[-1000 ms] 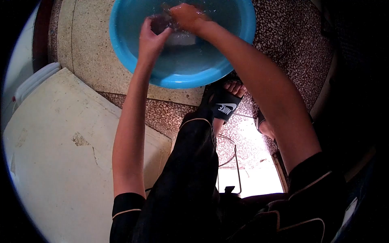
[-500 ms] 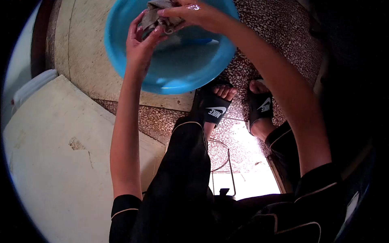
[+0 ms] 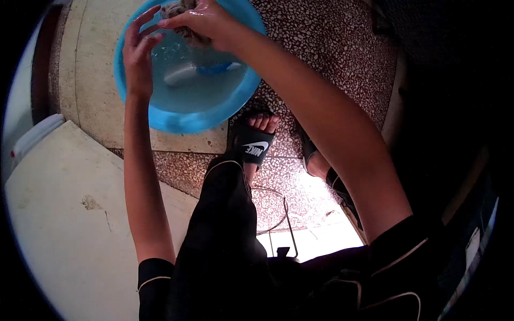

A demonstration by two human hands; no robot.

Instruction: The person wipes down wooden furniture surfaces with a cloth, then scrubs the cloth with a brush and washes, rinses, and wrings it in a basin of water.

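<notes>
Cloth [image 3: 174, 9], grey-brown, bunched, seemingly wet; found in the head view at the far left of the scene, above the basin [image 3: 184, 124].

Right hand [image 3: 210, 25]: closed round the cloth, thumb laid across its near side. Left hand [image 3: 138, 60]: fingers spread wide, placed just beside the cloth; whether it is touched by the fingertips cannot be told.

Basin: blue, round, partly filled with cloudy water [image 3: 195, 97]; a pale object [image 3: 181, 74] and a blue one [image 3: 214, 69] are seen in it, neither identifiable.

Handling, as judged: soft, limp, not fragile; made heavier and somewhat slippery by water. Best grasped by the gathered middle, with loose folds supported from beneath by a second hand.
</notes>
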